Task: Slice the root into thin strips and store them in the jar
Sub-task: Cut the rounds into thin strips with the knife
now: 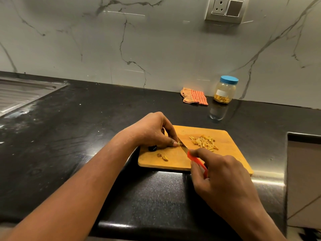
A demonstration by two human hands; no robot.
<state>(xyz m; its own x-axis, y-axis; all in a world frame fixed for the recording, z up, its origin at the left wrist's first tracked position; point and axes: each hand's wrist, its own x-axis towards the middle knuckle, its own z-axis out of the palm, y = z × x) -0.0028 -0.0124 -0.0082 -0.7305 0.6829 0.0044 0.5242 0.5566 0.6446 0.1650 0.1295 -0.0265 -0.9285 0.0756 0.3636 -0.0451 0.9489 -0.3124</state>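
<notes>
tabletop [86,136]: speckled black | knife handle [198,161]: red-orange | jar lid [229,80]: blue | cloth [195,96]: orange checked | strips [204,142]: yellow

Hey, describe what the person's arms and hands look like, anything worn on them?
Both forearms are bare as far as the picture shows, with no sleeves in view. The left hand and right hand wear no gloves, and no watch, bracelet or ring shows on the visible sides. The fingers are uncovered too.
</notes>
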